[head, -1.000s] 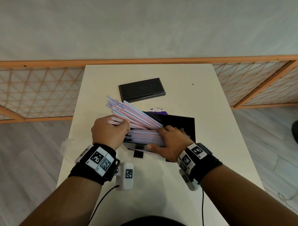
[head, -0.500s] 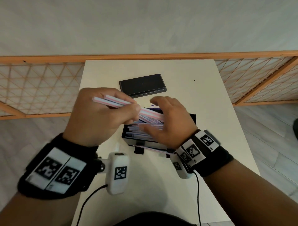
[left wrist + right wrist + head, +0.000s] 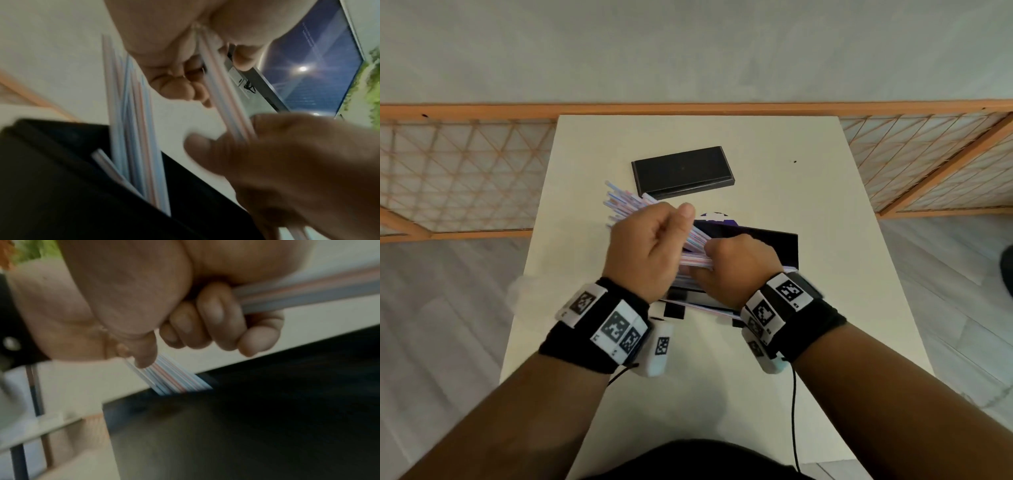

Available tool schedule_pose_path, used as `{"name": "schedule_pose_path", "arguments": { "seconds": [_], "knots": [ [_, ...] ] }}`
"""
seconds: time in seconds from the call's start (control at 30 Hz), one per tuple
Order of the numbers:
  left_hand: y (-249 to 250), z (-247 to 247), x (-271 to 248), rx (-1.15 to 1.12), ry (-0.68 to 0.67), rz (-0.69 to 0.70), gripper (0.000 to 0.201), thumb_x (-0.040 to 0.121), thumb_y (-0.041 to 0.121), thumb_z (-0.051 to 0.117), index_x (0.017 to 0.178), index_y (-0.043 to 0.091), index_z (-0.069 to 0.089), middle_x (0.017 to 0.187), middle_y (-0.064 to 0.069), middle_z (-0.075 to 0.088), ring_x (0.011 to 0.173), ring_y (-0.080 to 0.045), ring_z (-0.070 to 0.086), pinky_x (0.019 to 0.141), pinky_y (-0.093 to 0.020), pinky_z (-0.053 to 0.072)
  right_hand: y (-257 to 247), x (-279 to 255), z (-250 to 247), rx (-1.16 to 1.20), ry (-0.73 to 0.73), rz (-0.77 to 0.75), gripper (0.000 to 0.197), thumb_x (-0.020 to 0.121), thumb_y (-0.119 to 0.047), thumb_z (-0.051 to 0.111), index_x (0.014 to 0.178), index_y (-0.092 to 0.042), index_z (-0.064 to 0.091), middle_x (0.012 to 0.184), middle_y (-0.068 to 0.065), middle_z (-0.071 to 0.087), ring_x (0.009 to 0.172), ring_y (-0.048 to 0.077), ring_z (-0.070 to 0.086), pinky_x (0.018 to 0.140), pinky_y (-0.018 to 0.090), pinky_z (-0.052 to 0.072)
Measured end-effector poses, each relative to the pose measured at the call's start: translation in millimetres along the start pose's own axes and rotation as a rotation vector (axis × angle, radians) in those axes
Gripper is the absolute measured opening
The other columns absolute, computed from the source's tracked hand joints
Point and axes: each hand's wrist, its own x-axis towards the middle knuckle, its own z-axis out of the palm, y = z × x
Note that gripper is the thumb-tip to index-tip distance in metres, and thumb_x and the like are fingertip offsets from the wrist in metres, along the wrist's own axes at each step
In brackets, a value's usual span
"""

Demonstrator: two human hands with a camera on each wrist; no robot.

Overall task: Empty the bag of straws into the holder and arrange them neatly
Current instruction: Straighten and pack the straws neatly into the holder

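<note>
Striped pink, blue and white straws (image 3: 619,202) fan up and left out of the black holder (image 3: 774,246) at mid table. My left hand (image 3: 671,233) hovers over the holder's left end and pinches a few straws (image 3: 218,84). My right hand (image 3: 709,260) grips the same small bunch (image 3: 308,293) at its other end, fingers curled round it. More straws (image 3: 174,378) lean in the holder (image 3: 267,402) below. The hands hide most of the holder's inside.
The holder's flat black lid (image 3: 681,171) lies behind it on the white table (image 3: 825,205). A crumpled clear bag (image 3: 517,291) sits at the table's left edge. A wooden lattice rail (image 3: 465,171) runs behind the table, and a cable (image 3: 794,411) hangs from my right wrist.
My left hand has come down from near the camera, back over the holder, with a few straws. My right hand has gone from spread over the straws to curled round the bunch.
</note>
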Motion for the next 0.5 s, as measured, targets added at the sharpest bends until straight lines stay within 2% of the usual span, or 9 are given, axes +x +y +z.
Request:
{"name": "schedule_pose_path", "arguments": {
  "seconds": [0.07,0.1,0.13,0.17,0.23,0.27,0.37,0.43,0.5],
  "knots": [
    [-5.3,-14.4,-3.0,0.056,0.077,0.06,0.046,0.101,0.04,0.048,0.067,0.01,0.054,0.058,0.004,0.05,0.058,-0.013,0.048,0.059,-0.026,0.041,5.4,0.3,6.9,0.021,-0.041,0.026,0.044,0.087,-0.067,0.047,0.094,-0.024,0.049,0.095,0.001,0.059,0.082,0.025,0.055,0.07,0.034,0.046],
    [-8.6,-21.0,-6.0,0.075,0.092,0.07,0.043,0.1,0.036,0.052,0.065,0.012,0.051,0.056,0.005,0.047,0.055,-0.011,0.045,0.057,-0.022,0.038,8.3,0.1,9.5,0.022,-0.051,0.021,0.052,0.085,-0.071,0.046,0.103,-0.023,0.052,0.104,0.0,0.059,0.092,0.024,0.056,0.08,0.038,0.048],
    [-14.1,-26.5,-9.2,0.082,0.093,0.051,0.044,0.098,0.034,0.054,0.062,0.009,0.05,0.054,0.004,0.046,0.053,-0.013,0.045,0.054,-0.024,0.037,11.4,-0.1,12.3,0.008,-0.056,0.009,0.058,0.084,-0.073,0.045,0.112,-0.022,0.053,0.11,0.0,0.058,0.101,0.024,0.055,0.089,0.042,0.047],
    [-21.9,-31.1,-11.7,0.076,0.09,0.011,0.047,0.096,0.034,0.056,0.06,0.005,0.051,0.051,-0.003,0.047,0.052,-0.02,0.046,0.053,-0.031,0.038,14.2,-0.7,13.6,0.0,-0.045,-0.01,0.061,0.084,-0.072,0.044,0.118,-0.022,0.053,0.114,0.0,0.056,0.108,0.024,0.052,0.096,0.044,0.044],
    [-40.4,-36.8,-13.4,0.047,0.145,-0.119,0.048,0.089,0.037,0.058,0.058,0.0,0.053,0.052,-0.016,0.051,0.054,-0.036,0.048,0.054,-0.041,0.04,18.5,-3.3,13.5,0.03,0.005,-0.033,0.06,0.086,-0.068,0.045,0.124,-0.022,0.052,0.119,0.0,0.055,0.114,0.025,0.049,0.102,0.046,0.04],
    [-48.7,-36.3,-13.0,0.013,0.204,-0.221,0.043,0.085,0.037,0.059,0.058,0.004,0.055,0.054,-0.016,0.053,0.056,-0.038,0.048,0.057,-0.043,0.042,20.1,-4.9,12.3,0.052,0.04,-0.042,0.058,0.088,-0.065,0.046,0.125,-0.021,0.053,0.119,0.0,0.056,0.115,0.025,0.049,0.102,0.046,0.039],
    [-51.3,-20.7,-11.0,-0.207,0.376,-0.614,0.021,0.069,0.04,0.068,0.069,0.023,0.056,0.067,0.0,0.055,0.063,-0.024,0.047,0.067,-0.042,0.042,20.4,-12.1,8.6,0.102,0.164,-0.111,0.046,0.089,-0.053,0.054,0.118,-0.018,0.059,0.111,0.002,0.061,0.107,0.025,0.054,0.095,0.044,0.044],
    [-45.2,-1.7,-14.7,-0.259,0.295,-0.758,0.037,0.069,0.037,0.072,0.095,0.017,0.054,0.086,0.0,0.053,0.075,-0.02,0.049,0.076,-0.038,0.041,16.3,-22.6,6.6,0.167,0.227,-0.172,0.032,0.086,-0.044,0.06,0.103,-0.016,0.062,0.096,0.003,0.063,0.089,0.026,0.059,0.076,0.04,0.052],
    [-44.4,16.1,-19.7,-0.167,0.145,-0.77,0.055,0.076,0.033,0.071,0.118,0.006,0.048,0.105,-0.005,0.051,0.089,-0.022,0.048,0.08,-0.033,0.039,11.0,-37.1,7.6,0.188,0.236,-0.204,0.021,0.085,-0.039,0.059,0.087,-0.018,0.06,0.078,0.002,0.065,0.071,0.028,0.062,0.059,0.035,0.05]
  ]
}}
